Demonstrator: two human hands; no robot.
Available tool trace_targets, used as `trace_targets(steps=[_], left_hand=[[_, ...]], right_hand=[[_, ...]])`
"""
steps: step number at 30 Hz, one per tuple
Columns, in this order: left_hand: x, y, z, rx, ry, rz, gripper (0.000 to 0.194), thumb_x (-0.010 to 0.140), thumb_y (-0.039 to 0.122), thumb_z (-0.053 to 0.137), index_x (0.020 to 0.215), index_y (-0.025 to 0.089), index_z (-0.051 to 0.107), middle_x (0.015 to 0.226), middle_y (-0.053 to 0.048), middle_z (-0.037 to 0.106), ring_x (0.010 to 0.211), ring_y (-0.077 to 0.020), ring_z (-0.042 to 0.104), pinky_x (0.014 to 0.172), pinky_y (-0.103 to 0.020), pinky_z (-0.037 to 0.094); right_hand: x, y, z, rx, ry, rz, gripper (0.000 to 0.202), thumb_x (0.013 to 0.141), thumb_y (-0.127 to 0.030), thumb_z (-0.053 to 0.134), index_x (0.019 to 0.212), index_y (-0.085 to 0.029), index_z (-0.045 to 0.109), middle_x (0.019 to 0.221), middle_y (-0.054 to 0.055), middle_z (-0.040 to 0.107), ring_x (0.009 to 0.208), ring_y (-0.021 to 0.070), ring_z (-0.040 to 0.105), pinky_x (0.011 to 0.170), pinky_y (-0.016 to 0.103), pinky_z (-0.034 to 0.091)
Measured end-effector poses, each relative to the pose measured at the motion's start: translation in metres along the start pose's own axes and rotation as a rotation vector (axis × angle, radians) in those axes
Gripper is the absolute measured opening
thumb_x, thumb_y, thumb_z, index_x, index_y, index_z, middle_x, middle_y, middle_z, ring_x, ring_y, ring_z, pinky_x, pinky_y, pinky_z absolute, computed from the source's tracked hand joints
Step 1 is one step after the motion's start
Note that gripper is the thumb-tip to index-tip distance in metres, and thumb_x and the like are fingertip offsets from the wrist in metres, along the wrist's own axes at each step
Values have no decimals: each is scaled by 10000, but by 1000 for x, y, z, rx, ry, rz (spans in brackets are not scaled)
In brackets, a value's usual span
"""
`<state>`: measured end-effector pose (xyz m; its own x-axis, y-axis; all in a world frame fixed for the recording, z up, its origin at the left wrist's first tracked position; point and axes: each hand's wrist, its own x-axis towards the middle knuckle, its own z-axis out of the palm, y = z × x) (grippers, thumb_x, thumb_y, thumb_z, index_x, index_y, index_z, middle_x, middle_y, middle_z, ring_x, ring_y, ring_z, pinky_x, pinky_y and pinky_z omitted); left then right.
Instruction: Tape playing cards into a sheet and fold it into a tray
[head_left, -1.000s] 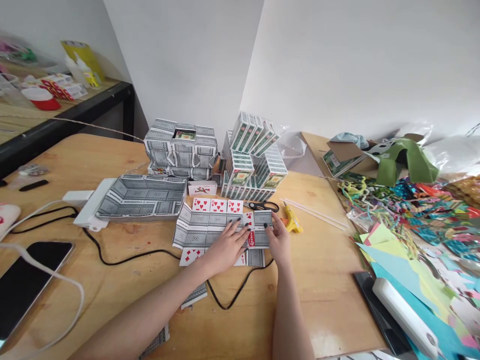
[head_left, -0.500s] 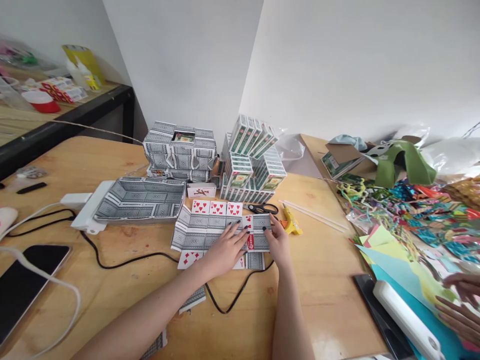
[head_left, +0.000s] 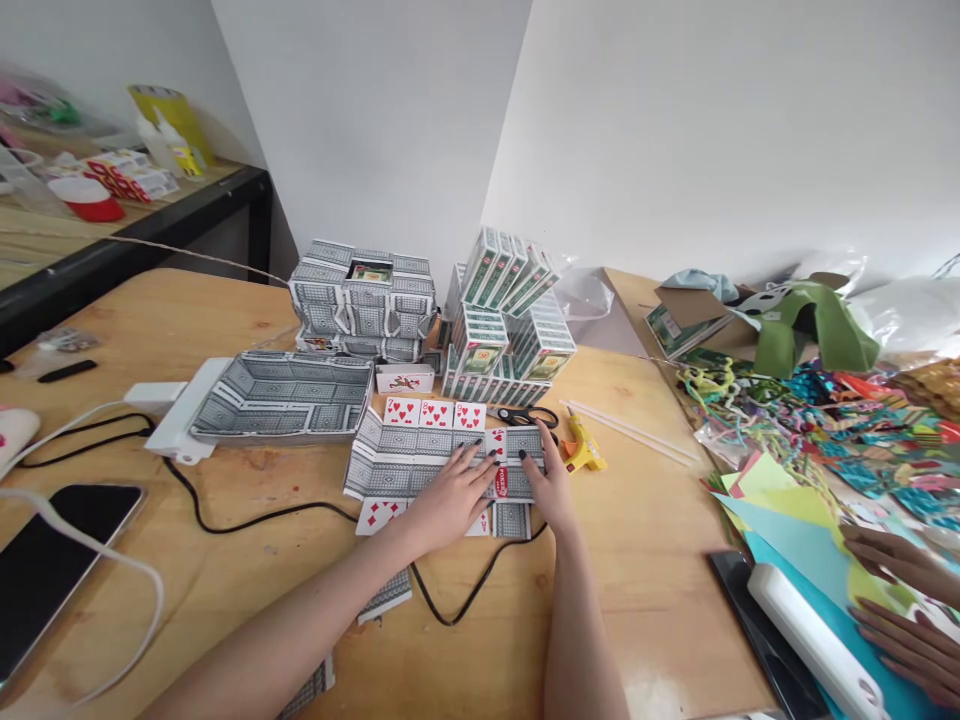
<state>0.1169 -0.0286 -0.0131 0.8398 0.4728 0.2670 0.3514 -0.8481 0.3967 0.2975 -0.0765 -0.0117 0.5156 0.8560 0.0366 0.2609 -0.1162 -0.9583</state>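
Note:
A folded panel of joined playing cards (head_left: 397, 470), mostly patterned backs up, lies on the wooden table. My left hand (head_left: 450, 497) rests flat across its middle, fingers spread, beside a face-up card (head_left: 496, 441) and a red "poker" strip (head_left: 501, 483). At the panel's right end is my right hand (head_left: 553, 485), thumb and forefinger apart and touching the cards; its other fingers are partly hidden. Heart cards (head_left: 436, 414) show along the far edge, and diamond cards (head_left: 381, 515) along the near edge, partly under my left arm.
Scissors (head_left: 529, 417) and a yellow glue gun (head_left: 582, 447) lie beyond my right hand. Behind stand a card-covered box (head_left: 364, 310), stacked card packs (head_left: 484, 345) and a card tray (head_left: 289, 395). A black cable (head_left: 472, 600) crosses the table. Another person's hands (head_left: 900, 610) are at right.
My right thumb and forefinger have shifted slightly left on the panel's end. My left hand stays in place. The other person's hands have moved left over the coloured paper.

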Motion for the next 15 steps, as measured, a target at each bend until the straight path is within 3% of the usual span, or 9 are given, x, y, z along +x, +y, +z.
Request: trace_targets(steps=[9,12,15], left_hand=[[0,-3,4,-36,24,-24,368,888,255,386,1236,155,453,1349,-102,432,1297,-247,307,1050,-466,301],[1,-4,6,-5,74,-126,368,882,157,338,1229,124,457,1367,-127,397,1296,-216,314,1041,-411,336],[0,-3,5,124,110,-288,374,877,164,339,1224,130,472,1347,-137,419,1293,-261,309,1048,-514,271]], right_hand=[[2,4,-1,-18,-53,15,626,741,-296,524,1343,-230,366,1234,34,559,1092,195,528,929,368,434],[2,6,0,-68,-82,-4,646,756,-301,503,1369,-233,310,1288,28,512,1166,194,476,990,388,375],[2,8,1,-110,-101,-23,660,767,-306,490,1385,-236,268,1343,32,455,1213,192,431,1030,395,321]])
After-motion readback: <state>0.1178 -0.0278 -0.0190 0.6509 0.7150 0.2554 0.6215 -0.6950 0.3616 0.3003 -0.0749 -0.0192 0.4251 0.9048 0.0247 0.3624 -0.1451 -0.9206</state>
